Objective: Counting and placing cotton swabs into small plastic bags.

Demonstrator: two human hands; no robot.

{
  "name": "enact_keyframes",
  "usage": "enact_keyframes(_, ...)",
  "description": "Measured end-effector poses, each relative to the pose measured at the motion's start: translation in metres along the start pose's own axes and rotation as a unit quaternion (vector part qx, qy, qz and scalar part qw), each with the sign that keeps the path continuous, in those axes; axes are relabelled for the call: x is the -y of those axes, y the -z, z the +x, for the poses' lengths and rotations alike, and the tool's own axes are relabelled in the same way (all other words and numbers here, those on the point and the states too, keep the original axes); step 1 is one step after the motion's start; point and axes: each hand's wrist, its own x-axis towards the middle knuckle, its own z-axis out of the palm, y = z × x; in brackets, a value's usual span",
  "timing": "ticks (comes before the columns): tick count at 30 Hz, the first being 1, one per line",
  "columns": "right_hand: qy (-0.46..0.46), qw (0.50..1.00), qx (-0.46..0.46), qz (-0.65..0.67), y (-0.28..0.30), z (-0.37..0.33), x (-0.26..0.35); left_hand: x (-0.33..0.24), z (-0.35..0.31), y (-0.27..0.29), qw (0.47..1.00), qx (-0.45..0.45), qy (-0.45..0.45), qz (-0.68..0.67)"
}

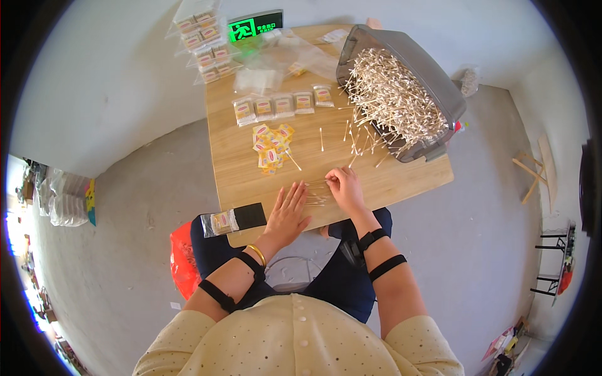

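Note:
My left hand [288, 212] lies flat on the wooden table near its front edge, fingers stretched out beside a small group of cotton swabs [317, 200]. On the other side of that group, my right hand [346, 189] is closed in a pinch on what looks like a cotton swab, its tip just showing at the fingertips. Farther off lies a pile of small yellow-and-white printed cards [272, 148], with a loose swab across its edge. A tilted grey plastic bin [404, 42] spills many swabs [396, 94] onto the table at the far right.
Several filled clear packets [284, 105] form a row behind the cards. More packets are stacked [205, 47] at the back left, near clear plastic bags [258, 80] and a green lit sign [256, 26]. A packet on a black strip [233, 219] sits left of my left hand.

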Motion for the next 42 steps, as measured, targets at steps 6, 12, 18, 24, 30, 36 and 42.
enact_keyframes(6, -0.003, 0.997, 0.009, 0.070, -0.005, 0.004, 0.002, 0.000, 0.003, 0.000, 0.999, -0.026, -0.014, -0.013)
enact_keyframes(12, -0.077, 0.994, -0.054, 0.055, 0.002, 0.019, 0.004, 0.008, 0.011, -0.001, 0.999, -0.028, -0.013, 0.015)
enact_keyframes(18, -0.032, 0.999, -0.034, 0.017, -0.012, 0.040, 0.012, 0.014, 0.009, -0.008, 0.998, -0.055, -0.008, -0.030)
enact_keyframes(24, -0.029, 0.999, 0.023, 0.002, -0.033, 0.051, 0.017, 0.014, 0.007, -0.008, 0.998, -0.056, -0.003, -0.032)
enact_keyframes(30, -0.061, 0.997, 0.043, 0.028, -0.029, 0.050, 0.024, 0.016, 0.003, -0.009, 0.997, -0.071, 0.003, -0.044)
enact_keyframes(36, 0.003, 0.998, 0.015, -0.068, -0.055, 0.062, 0.043, 0.016, 0.004, -0.004, 0.996, -0.071, 0.003, -0.056)
enact_keyframes(42, 0.028, 0.993, 0.104, -0.036, -0.034, 0.060, 0.011, 0.020, 0.002, -0.007, 0.990, -0.090, -0.009, -0.104)
